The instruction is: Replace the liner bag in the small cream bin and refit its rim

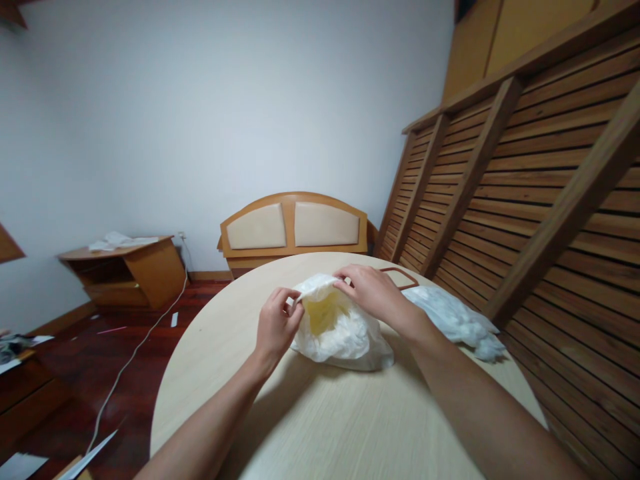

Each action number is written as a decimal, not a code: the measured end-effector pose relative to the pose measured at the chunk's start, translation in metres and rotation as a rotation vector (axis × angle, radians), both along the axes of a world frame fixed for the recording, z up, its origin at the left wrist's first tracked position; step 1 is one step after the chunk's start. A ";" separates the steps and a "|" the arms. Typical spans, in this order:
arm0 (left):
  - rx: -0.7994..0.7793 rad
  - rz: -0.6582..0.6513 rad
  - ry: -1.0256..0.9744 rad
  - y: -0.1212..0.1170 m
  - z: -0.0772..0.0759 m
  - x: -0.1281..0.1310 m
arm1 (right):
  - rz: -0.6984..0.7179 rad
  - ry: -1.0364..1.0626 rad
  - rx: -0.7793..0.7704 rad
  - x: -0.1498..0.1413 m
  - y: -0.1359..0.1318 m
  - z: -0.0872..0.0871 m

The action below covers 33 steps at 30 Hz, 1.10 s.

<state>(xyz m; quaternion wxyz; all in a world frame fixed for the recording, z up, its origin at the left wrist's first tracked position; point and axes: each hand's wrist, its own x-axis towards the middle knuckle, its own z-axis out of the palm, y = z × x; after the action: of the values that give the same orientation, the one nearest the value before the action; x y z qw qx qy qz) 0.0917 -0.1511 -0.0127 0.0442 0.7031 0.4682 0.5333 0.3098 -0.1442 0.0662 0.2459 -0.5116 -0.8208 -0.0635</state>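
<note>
Both hands pinch the rim of a white plastic bag [345, 333] lying mid-tabletop [310, 427]: left hand [277, 325] and right hand [367, 289] spread it, w/ the yellowish inside showing.

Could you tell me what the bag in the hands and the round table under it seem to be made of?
Bag: thin white plastic film, apparently; it crinkles and lets yellow show through. Table: pale wood or wood-look laminate, matte, with fine straight grain.

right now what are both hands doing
Left hand: closed, pinching the rim of the white plastic bag.
Right hand: closed, gripping the bag's rim on the other side.
</note>
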 end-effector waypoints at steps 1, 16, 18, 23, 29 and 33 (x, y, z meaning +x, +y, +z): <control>0.000 0.014 -0.001 0.001 -0.001 -0.001 | -0.023 -0.013 0.027 -0.002 -0.002 0.001; 0.084 -0.019 0.049 0.003 -0.010 -0.002 | 0.069 -0.344 -0.105 -0.045 -0.035 -0.075; 0.110 -0.022 0.088 0.003 -0.012 0.000 | 0.121 -0.329 -0.109 -0.038 -0.033 -0.080; 0.176 0.016 0.159 0.004 -0.017 0.007 | 0.233 -0.275 -0.119 -0.030 -0.031 -0.087; 0.201 0.001 0.199 0.002 -0.018 0.009 | 0.222 -0.338 -0.174 -0.037 -0.025 -0.087; 0.215 -0.004 0.231 -0.001 -0.018 0.012 | 0.264 -0.189 -0.155 -0.038 -0.015 -0.092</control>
<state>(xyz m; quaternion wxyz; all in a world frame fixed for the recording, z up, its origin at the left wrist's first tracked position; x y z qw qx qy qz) 0.1034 -0.1517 -0.0303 -0.0844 0.7616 0.4087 0.4959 0.2715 -0.1595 -0.0260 0.1339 -0.4084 -0.9028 -0.0151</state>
